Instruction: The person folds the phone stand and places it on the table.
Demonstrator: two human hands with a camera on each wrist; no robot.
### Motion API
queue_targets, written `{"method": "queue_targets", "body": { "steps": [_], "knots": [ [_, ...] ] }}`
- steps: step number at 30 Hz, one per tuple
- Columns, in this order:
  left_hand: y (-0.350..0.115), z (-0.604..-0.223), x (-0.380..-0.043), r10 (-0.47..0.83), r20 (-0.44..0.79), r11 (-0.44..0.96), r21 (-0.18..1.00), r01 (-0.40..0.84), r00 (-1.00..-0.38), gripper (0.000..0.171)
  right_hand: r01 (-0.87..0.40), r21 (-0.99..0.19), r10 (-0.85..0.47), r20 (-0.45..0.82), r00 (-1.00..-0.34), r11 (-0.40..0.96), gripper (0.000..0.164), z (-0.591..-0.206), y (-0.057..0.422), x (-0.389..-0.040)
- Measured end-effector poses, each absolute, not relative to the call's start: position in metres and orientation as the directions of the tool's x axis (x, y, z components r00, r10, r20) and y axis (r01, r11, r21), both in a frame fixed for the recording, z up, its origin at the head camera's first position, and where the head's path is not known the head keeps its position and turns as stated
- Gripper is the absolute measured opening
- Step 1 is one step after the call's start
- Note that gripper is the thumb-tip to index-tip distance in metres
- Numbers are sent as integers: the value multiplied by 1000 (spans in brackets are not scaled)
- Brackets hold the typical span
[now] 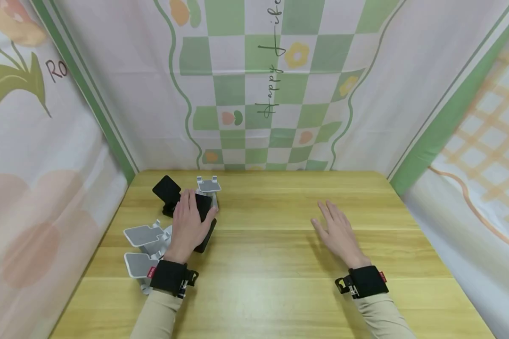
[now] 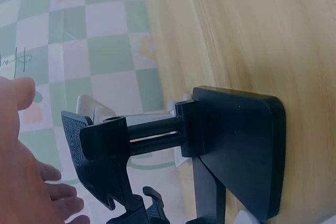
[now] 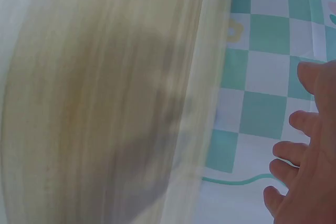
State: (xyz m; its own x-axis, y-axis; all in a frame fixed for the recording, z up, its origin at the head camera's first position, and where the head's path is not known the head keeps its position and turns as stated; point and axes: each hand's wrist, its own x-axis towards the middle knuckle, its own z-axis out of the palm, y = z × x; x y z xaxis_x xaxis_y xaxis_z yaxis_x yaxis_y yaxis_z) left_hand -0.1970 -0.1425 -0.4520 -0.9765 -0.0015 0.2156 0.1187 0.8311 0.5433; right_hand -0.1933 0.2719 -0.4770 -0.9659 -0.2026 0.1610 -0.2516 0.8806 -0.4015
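My left hand [image 1: 188,230] hovers over a black phone stand [image 1: 203,203], fingers extended and thumb apart. In the left wrist view that black phone stand [image 2: 239,148] stands upright on its flat base, with a gap between its back plate and my fingers. Just beyond it is a white phone stand [image 1: 209,185] with a grey pad. A second black phone stand [image 1: 167,189] is to the left of my fingertips. My right hand [image 1: 340,234], holding nothing, is over the right half of the table; its fingers [image 3: 290,153] are loosely spread in the right wrist view.
Two more white phone stands with grey pads, a rear one [image 1: 143,235] and a front one [image 1: 140,265], stand left of my left wrist. The wooden table [image 1: 263,292] ends at a patterned cloth [image 1: 263,94] at the back, with more cloth along both sides.
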Motion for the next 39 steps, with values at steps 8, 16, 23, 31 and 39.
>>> {"method": "queue_targets", "body": {
  "steps": [8,16,23,31,39],
  "knots": [
    [-141,-452,-202,-85,216,790,610,66,-973,90,-241,-416,-192,156,-969,877,67,-481,273,-192],
    [-146,-451,-207,-162,116,610,793,-7,-980,85,-232,-429,-184,152,-971,873,67,-486,274,-191],
    [-153,-447,-215,-202,-38,416,901,-121,-979,71,-231,-448,-177,159,-971,864,67,-489,276,-192],
    [-160,-443,-223,-204,-141,345,916,-206,-969,63,-210,-456,-168,131,-977,865,70,-490,276,-194],
    [-160,-441,-223,-176,-150,261,946,-193,-973,56,-211,-457,-170,130,-977,864,69,-491,272,-195]
  ]
}}
